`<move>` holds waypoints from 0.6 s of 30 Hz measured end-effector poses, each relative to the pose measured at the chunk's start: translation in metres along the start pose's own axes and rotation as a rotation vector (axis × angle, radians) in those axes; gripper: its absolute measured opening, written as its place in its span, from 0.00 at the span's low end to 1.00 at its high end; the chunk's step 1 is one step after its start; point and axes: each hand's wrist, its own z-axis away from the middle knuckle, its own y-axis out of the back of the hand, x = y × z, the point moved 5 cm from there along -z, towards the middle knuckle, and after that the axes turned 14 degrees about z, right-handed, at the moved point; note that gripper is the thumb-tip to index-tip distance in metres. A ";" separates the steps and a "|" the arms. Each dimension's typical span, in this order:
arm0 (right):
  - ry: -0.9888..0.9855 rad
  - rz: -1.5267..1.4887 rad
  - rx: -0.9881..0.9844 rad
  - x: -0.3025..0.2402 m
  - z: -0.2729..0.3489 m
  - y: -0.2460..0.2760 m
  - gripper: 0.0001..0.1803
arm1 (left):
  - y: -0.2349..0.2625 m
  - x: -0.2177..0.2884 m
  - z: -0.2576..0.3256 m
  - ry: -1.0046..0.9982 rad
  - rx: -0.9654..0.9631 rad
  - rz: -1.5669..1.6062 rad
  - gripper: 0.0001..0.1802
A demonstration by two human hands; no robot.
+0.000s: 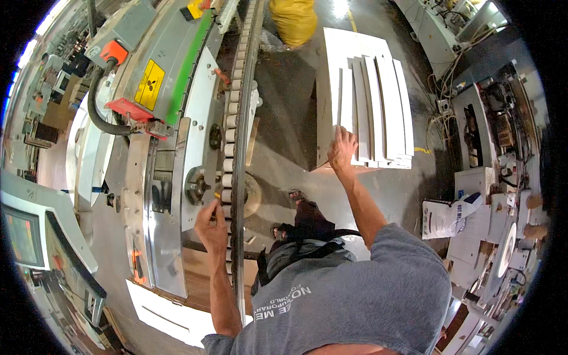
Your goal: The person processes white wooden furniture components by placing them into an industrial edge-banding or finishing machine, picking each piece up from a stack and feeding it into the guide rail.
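My right hand (343, 149) is at the near end of a stack of long white boards (371, 106). Its fingers are bent around the end of the leftmost narrow white board (345, 97). On the other side, my left hand (212, 228) is raised between the machine's metal edge and the roller conveyor (228, 163). Its fingers are curled and drawn together; whether something small is between them is hidden. The white boards lie side by side and overlap, their near ends uneven.
A grey machine (133, 56) with a green strip and a yellow warning label runs along the left. A control screen (22, 234) is at far left. Beyond the boards sits a yellow sack (293, 22). Loose cables (441, 121) and a white bag (441, 219) are on the right.
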 end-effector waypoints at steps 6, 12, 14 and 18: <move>-0.032 -0.122 0.053 0.010 -0.020 0.022 0.43 | -0.015 0.013 0.004 -0.023 -0.023 -0.037 0.11; -0.379 -1.496 -0.281 -0.030 0.007 0.115 0.36 | -0.039 0.022 0.011 -0.225 -0.085 0.068 0.23; -0.168 -1.695 -0.397 -0.062 0.031 0.143 0.35 | -0.052 0.059 0.004 -0.291 -0.178 0.024 0.30; -0.035 -1.894 -0.441 -0.170 0.098 0.231 0.23 | -0.043 0.075 0.014 -0.122 -0.304 -0.079 0.40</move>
